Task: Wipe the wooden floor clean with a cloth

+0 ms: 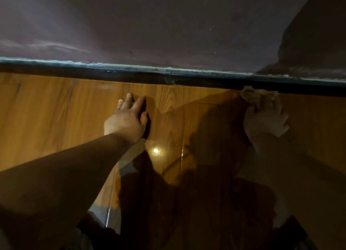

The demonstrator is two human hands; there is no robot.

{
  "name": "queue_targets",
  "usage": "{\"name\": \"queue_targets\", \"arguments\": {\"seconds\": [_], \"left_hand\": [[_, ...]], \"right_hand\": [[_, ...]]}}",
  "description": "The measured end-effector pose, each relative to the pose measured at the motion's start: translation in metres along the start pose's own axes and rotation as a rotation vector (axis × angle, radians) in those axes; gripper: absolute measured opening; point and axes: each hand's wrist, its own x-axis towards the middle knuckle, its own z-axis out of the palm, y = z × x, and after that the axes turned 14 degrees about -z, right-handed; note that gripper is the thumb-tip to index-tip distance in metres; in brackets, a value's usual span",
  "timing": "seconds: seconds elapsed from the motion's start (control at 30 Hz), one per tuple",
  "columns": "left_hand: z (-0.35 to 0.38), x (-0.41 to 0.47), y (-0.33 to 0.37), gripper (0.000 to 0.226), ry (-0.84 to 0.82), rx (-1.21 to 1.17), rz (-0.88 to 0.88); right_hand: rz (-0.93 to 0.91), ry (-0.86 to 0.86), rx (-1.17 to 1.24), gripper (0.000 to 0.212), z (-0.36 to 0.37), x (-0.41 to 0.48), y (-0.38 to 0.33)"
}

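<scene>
Fingers (139, 102) of the left hand (127, 118) are lying straight and spread, pressing flat on the wooden floor (56, 109) and grasping nothing, with the bare forearm reaching in from the lower left. Well to the right, the right hand (265, 118) is showing up blurred and in shadow; its fingers are curling round a pale, crumpled cloth (256, 96), clenching it against the boards. The cloth is sitting at the far edge of the floor, touching the dark skirting strip (131, 77) that is running along the foot of the greyish-purple wall (149, 25). Between the two hands, nearer the camera, a small bright glint of light (156, 151) is reflecting off the glossy planks, and the person's shadow is falling across the floor there.
</scene>
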Motion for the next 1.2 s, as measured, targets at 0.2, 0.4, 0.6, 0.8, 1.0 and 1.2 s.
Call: {"name": "queue_targets", "arguments": {"seconds": [0.2,0.4,0.6,0.8,1.0,1.2], "left_hand": [[0.007,-0.04,-0.023,0.053,-0.107,-0.17,0.033],[0.016,-0.071,-0.06,0.058,-0.208,-0.109,0.065],[0.016,-0.11,-0.053,0.064,-0.337,-0.072,-0.051],[0.033,-0.165,-0.048,0.06,-0.364,-0.073,-0.128],[0.011,-0.197,-0.043,0.02,-0.397,-0.761,-0.444],[-0.034,-0.21,-0.049,0.015,-0.692,-1.619,-0.495]], "right_hand": [[-0.563,-0.242,0.03,0.05,0.029,-0.046,-0.1],[-0.801,-0.381,-0.068,0.058,0.029,-0.063,-0.119],[-0.795,-0.312,-0.249,0.057,0.01,-0.091,-0.075],[-0.914,-0.759,-0.252,0.041,-0.003,-0.152,-0.087],[-0.312,-1.019,0.533,0.028,-0.042,-0.18,-0.117],[-0.367,-1.029,0.629,0.024,-0.087,-0.195,-0.16]]}}
